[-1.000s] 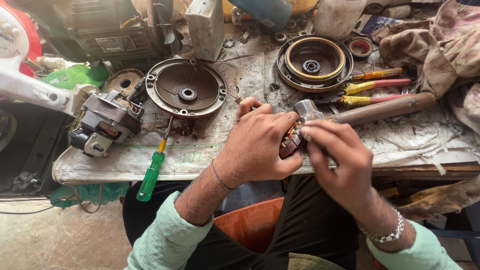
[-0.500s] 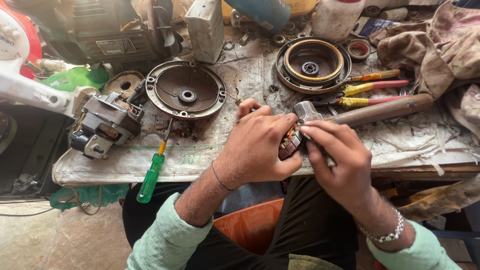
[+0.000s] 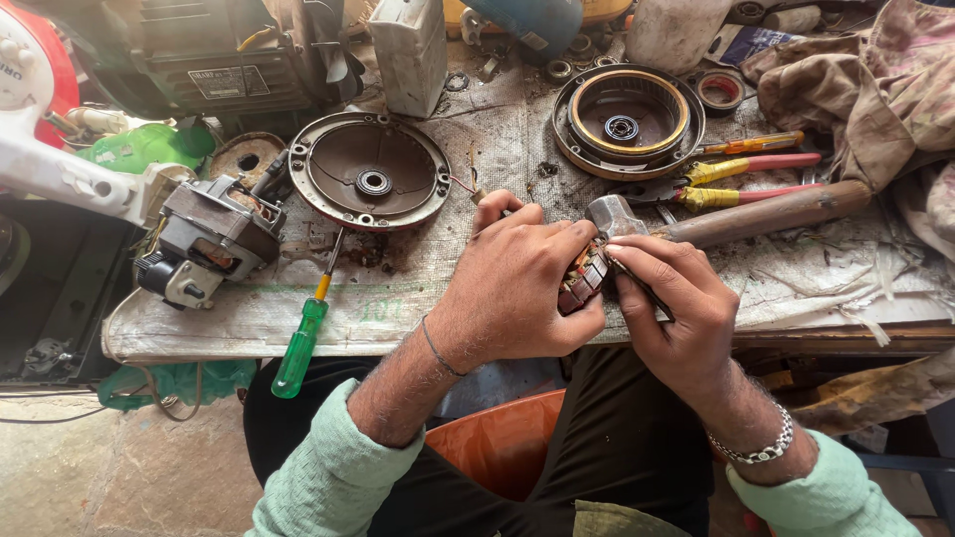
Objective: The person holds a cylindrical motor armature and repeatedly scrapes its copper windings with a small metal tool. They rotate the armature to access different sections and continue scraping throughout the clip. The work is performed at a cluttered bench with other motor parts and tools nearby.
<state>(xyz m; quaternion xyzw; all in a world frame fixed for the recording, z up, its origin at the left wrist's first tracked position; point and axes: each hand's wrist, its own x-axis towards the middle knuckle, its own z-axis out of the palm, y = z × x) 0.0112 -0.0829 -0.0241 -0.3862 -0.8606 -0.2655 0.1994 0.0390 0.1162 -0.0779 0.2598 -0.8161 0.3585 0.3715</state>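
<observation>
Seen from the head camera, beyond the hands at the far edge of the tabletop (image 3: pixel 448 288) stands a dirty white box-shaped container (image 3: pixel 410 50), and to the left of it a dark machine housing carries a small pale rectangular label (image 3: pixel 217 82) whose print is not told here. A green plastic bag (image 3: pixel 144 147) lies well to the left of the hands, next to a small grey motor (image 3: pixel 204 239). The left hand (image 3: pixel 517 288) is curled closed around a small copper-wound motor part (image 3: pixel 585 276), holding it just above the near edge of the tabletop. The right hand (image 3: pixel 676 308) is closed too, its fingertips pinching a thin dark tool (image 3: pixel 642 288) whose tip touches the motor part between the two hands. Just left of the left hand lies a green-handled screwdriver (image 3: pixel 298 343), and beyond it a round metal cover plate (image 3: pixel 370 184). Beyond the right hand lie a hammer (image 3: pixel 736 214), pliers with yellow and pink handles (image 3: pixel 751 179), and a round motor housing (image 3: pixel 627 119). A crumpled dirty cloth (image 3: pixel 875 80) sits to the far right.
</observation>
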